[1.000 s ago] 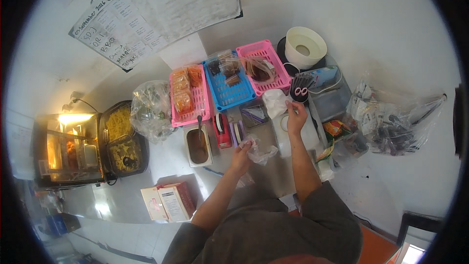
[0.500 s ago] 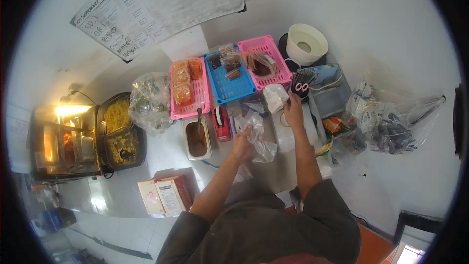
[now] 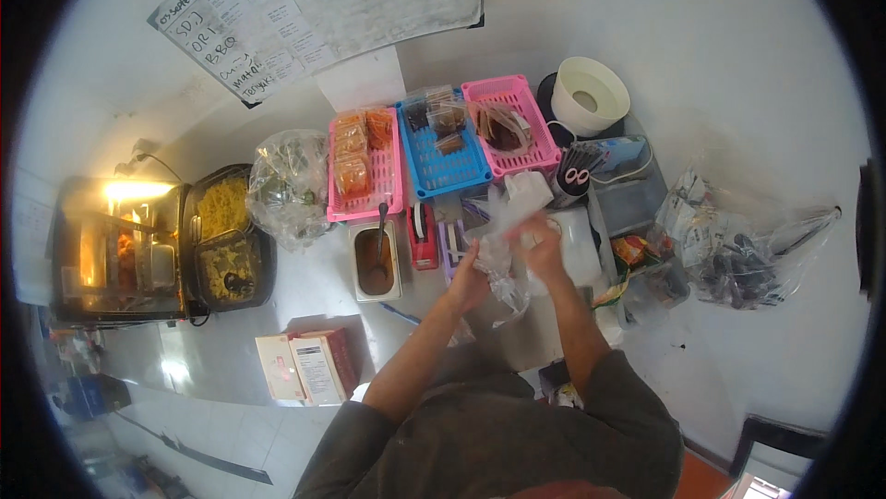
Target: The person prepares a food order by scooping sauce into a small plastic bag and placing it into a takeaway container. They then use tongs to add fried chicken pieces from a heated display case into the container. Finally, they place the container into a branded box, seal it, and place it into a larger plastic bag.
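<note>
A crumpled clear plastic bag (image 3: 501, 285) hangs between my two hands above the steel counter. My left hand (image 3: 469, 285) is closed around its left side. Opposite it, my right hand (image 3: 543, 248) has its fingers pinched at the top of the bag, somewhat blurred by motion. From there a whitish translucent sheet of plastic (image 3: 513, 211) sticks up; whether it belongs to the same bag I cannot tell. Behind my hands sit a white packet (image 3: 530, 189) and a black cup (image 3: 569, 187) holding pink-handled scissors (image 3: 577, 176). A red tape dispenser (image 3: 423, 239) is left of them.
Pink (image 3: 390, 187) and blue baskets (image 3: 434, 187) of packets line the wall. A steel pan (image 3: 361, 294) of brown sauce with a ladle (image 3: 380, 250) stands left, near a cardboard box (image 3: 320, 368). Further left are a rice container (image 3: 221, 213) and lit food warmer (image 3: 125, 254).
My right hand has come away from the scissors cup, moving left and nearer to my left hand, and now pinches plastic. The whitish sheet has risen between them. The view has shifted slightly.
</note>
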